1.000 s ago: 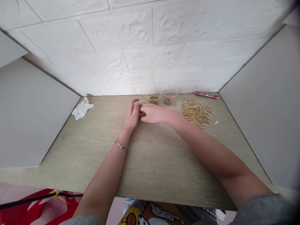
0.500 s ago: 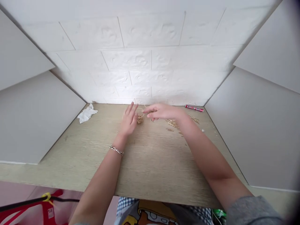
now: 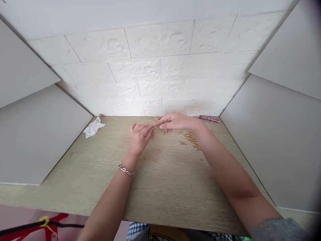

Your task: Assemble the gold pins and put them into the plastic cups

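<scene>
My left hand (image 3: 140, 138) is above the wooden tabletop with thumb and fingers pinched together, pointing right. What lies between its fingertips is too small to make out. Against its fingertips come those of my right hand (image 3: 175, 122), which reaches in from the right with index finger and thumb drawn close together. A pale thin cord (image 3: 148, 121) curves just behind my left fingers. A bit of gold-coloured material (image 3: 159, 118) shows behind my right fingertips. My left hand mostly hides the small gold cluster beneath it. Slim gold tubes (image 3: 192, 138) lie scattered beside my right wrist.
A crumpled white tissue (image 3: 94, 128) lies at the back left of the table (image 3: 160, 187). Near the back right corner is a red patterned stick-shaped packet (image 3: 209, 118). A white brick-pattern wall (image 3: 150, 70) closes off the back, with grey panels (image 3: 271, 140) at both sides.
My left hand has turned from spread fingers pointing away to a pinch pointing right, now covering the gold cluster. The two hands' fingertips have come together. The view has tilted up slightly.
</scene>
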Demonstrator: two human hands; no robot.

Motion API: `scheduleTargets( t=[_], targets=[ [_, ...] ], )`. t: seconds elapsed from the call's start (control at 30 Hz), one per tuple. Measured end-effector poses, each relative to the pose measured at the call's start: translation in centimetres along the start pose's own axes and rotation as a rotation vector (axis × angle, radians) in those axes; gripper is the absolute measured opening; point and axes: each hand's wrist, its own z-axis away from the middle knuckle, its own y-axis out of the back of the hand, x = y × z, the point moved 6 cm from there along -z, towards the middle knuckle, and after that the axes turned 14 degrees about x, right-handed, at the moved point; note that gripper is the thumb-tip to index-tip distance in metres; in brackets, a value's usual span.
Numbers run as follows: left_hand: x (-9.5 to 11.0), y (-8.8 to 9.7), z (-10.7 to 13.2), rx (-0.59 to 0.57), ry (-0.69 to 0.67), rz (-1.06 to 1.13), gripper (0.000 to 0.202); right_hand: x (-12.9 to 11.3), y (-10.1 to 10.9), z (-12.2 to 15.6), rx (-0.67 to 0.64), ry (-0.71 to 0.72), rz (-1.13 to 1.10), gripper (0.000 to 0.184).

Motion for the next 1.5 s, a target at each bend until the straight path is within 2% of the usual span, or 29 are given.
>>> scheduleTargets(
  t=[0.13,0.17,0.2,0.33,0.4,0.47,0.57,0.7,0.97,1.17,1.3,1.5],
  targets=[
    [-0.1,0.8,-0.3,0.062,0.050,-0.018,0.015,1.0,2.6,-2.2,0.435,-0.044,0.229,0.031],
    [-0.3,1.0,-0.4,0.071,0.066,-0.018,0.016,1.1,2.8,-2.9,0.479,-0.052,0.305,0.031],
    [-0.4,1.1,-0.4,0.079,0.080,-0.017,0.018,1.4,2.5,-3.7,0.444,-0.073,0.378,0.031],
    [-0.7,1.5,-0.6,0.093,0.104,-0.011,0.024,3.3,-0.2,-5.9,0.066,-0.260,0.594,0.032],
    [-0.7,1.4,-0.7,0.087,0.104,-0.011,0.026,3.7,-1.0,-6.4,-0.016,-0.290,0.633,0.029],
    [-0.6,1.3,-0.8,0.070,0.102,-0.011,0.026,3.9,-1.5,-6.6,-0.040,-0.288,0.643,0.026],
    [-0.3,1.0,-0.7,0.044,0.096,0.009,0.025,3.9,-1.4,-6.5,-0.041,-0.277,0.656,0.022],
    [-0.2,1.1,-0.5,0.081,0.120,0.073,0.020,3.7,-0.7,-6.1,-0.002,-0.264,0.669,0.018],
    [0.2,0.7,-0.1,0.051,0.117,0.108,0.017,4.2,-1.4,-5.9,-0.012,-0.308,0.607,0.026],
    [0.3,0.5,0.1,0.044,0.087,0.086,0.016,3.2,-1.4,-5.4,-0.020,-0.270,0.629,0.025],
    [0.5,0.6,0.0,0.054,0.063,0.064,0.016,3.1,-1.0,-5.3,0.034,-0.227,0.619,0.023],
    [0.8,0.7,0.0,0.064,0.029,0.066,0.015,4.0,-0.2,-5.2,0.170,-0.181,0.465,0.022]
  ],
)
